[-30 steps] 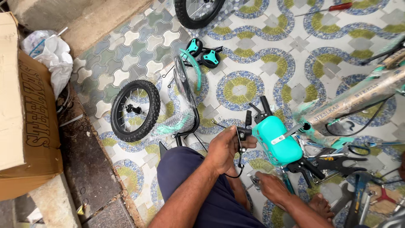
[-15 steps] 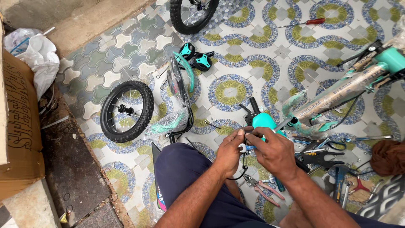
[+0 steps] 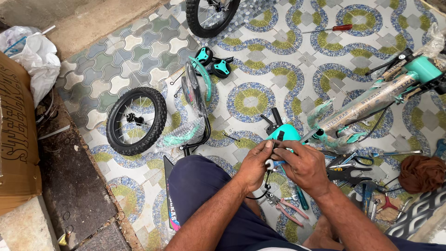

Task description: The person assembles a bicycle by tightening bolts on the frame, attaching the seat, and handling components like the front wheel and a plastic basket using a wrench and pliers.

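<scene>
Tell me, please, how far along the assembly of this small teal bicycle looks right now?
Early. Done: parts lie unpacked around the wrapped frame. In hand: the left hand and right hand work together on a small fitting with a black cable at the teal part. Left: the loose wheel, training wheels and mudguard lie unmounted on the floor.

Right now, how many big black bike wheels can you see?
2. One wheel lies flat on the tiled floor at left; another wheel is at the top edge, partly cut off. Others may be hidden.
</scene>
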